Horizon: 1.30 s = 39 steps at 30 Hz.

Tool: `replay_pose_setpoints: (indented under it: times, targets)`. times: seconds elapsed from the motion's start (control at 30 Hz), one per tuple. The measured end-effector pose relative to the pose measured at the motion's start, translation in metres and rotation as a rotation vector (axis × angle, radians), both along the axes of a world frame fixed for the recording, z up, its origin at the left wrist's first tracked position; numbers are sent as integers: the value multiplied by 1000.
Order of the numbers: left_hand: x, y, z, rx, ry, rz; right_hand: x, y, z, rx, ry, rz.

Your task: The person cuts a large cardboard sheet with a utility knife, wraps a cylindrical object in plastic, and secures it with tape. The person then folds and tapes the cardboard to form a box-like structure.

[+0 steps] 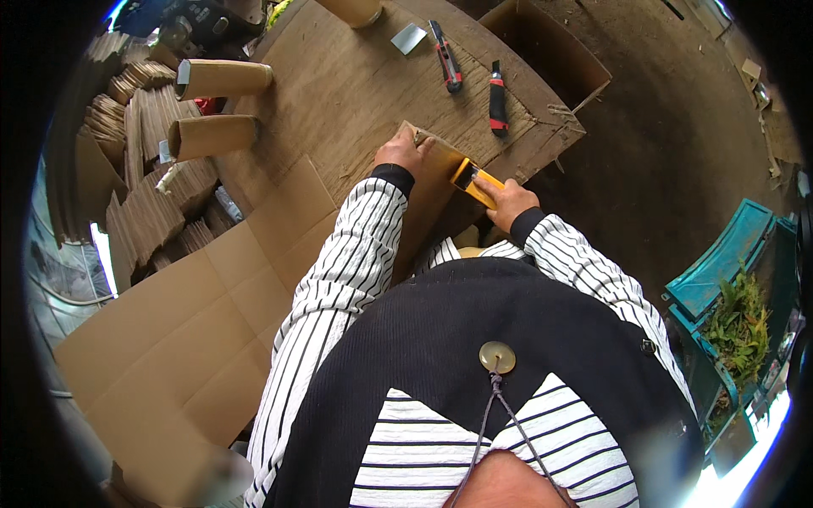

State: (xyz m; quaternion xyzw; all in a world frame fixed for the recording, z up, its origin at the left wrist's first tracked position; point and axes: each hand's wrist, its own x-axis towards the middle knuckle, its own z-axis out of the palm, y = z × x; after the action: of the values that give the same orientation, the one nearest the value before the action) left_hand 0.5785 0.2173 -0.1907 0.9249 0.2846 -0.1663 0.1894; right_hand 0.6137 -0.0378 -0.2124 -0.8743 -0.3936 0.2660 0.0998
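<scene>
Cardboard strip (pixel 432 182) lies on the wooden table (pixel 356 85), near the table's front edge, running from the far corner under the left hand down toward the person's body. Yellow knife (pixel 474 182) sits on the strip's right edge, approx. mid-length.

Left hand (pixel 403 152): pressed on the strip's far corner, fingers spread and curled over the edge, pinning it. Right hand (pixel 506 201): clenched round the yellow knife, wrist at the table's edge. Blade itself too small to tell; whether it is out or bearing on the strip can't be confirmed.

Risks, as judged:
- Left hand sits just beyond the knife along the same strip. If the knife runs toward it and slips, fingers are in the line. Cause: hold-down hand near the cut.
- Strip overhangs toward the body; lower part looks unsupported. It may flex or shift, so the cut wanders.
- Work is at the table's front edge; the knife could run off toward the lap.

Relative position: strip is under the left hand, touching; it touches the knife held by the right, and lies between the two hands.

Surroundings: two more knives, a red knife (pixel 446 57) and a black-and-red knife (pixel 498 97), lie loose further back on the table, apart from the hands. Rolled cardboard tubes (pixel 222 80) at the table's left. Flat cardboard sheet (pixel 195 330) leans at the person's left. Stacked corrugated pieces (pixel 152 203) beyond it. Open box (pixel 550 51) at far right; teal crate (pixel 720 271) with greenery on the ground, well apart.
</scene>
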Motion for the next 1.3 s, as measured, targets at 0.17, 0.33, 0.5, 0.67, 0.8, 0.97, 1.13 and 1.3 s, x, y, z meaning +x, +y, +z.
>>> replay_pose_setpoints:
  times: [0.17,0.33,0.5,0.67,0.8,0.97,1.13,1.3]
  targets:
    - [-7,1,-13,42,-153,-2,8,23,14,-62,20,1]
    - [2,-3,-10,-43,-83,43,49,95,5,-452,157,101]
    - [-1,21,-45,-238,-186,3,59,54,-13,-253,302,-68]
    - [-16,50,-77,-631,-636,-81,20,8,-39,470,408,-808]
    - [-5,63,-112,-633,-607,-150,-4,47,-70,648,320,-1009]
    - [6,96,-150,-486,-273,-116,-10,63,-69,646,244,-1052]
    - [8,71,-74,-182,-96,-116,-19,35,-38,721,177,-892]
    - [-30,41,-19,-789,-556,247,-31,29,50,686,-126,-393]
